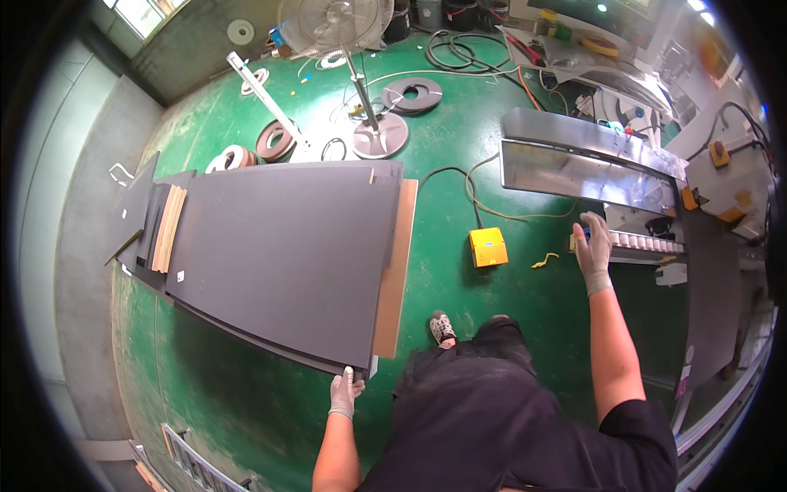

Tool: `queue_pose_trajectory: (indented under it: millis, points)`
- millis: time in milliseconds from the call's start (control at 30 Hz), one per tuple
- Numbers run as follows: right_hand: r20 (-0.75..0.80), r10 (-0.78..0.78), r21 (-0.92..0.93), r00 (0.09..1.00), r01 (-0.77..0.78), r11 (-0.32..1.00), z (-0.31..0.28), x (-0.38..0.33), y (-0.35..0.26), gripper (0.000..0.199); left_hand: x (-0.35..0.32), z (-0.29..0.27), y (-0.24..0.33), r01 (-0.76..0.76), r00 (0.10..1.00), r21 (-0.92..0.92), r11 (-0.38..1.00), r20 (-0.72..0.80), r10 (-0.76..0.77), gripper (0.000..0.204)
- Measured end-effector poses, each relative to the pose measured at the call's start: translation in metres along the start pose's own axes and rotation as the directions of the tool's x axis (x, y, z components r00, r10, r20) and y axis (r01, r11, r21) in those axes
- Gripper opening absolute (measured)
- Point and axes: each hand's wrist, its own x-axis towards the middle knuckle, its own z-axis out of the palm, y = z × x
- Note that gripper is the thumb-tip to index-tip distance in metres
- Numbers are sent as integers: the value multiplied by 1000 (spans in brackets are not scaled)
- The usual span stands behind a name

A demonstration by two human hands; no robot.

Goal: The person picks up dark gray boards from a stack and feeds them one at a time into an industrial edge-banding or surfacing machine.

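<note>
A large dark grey panel (pixel 279 246) lies on top of a stack to my left. My left hand (pixel 346 394), in a pale glove, is closed on the near right corner of the panel, thumb on top and fingers underneath. Brown board (pixel 395 271) sticks out from beneath the panel's right edge. On the right side, my gloved right hand (pixel 597 252) is raised with thumb and fingers apart. It is beside the end of a machine's row of white rollers (pixel 648 243); whether it touches anything there I cannot tell.
A yellow box-shaped pedal (pixel 489 248) with a cable sits on the green floor ahead of me. Beyond the panels stand a fan (pixel 379 135) and rolls of edging strip (pixel 411 96). Narrow wooden strips (pixel 169 228) lie on the stack's left end. Metal plates (pixel 586 176) extend from the machine.
</note>
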Motion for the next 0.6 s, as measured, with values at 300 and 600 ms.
queue_pose_trajectory:
  millis: [300,600]
  points:
    - [273,287,-615,918,-63,786,35,50,-15,50,15,-17,-3,-42,995,-53,998,93,46,50]
    - [207,176,-557,962,-32,830,56,42,51,46,25,-14,14,5,980,-10,1000,201,-3,66]
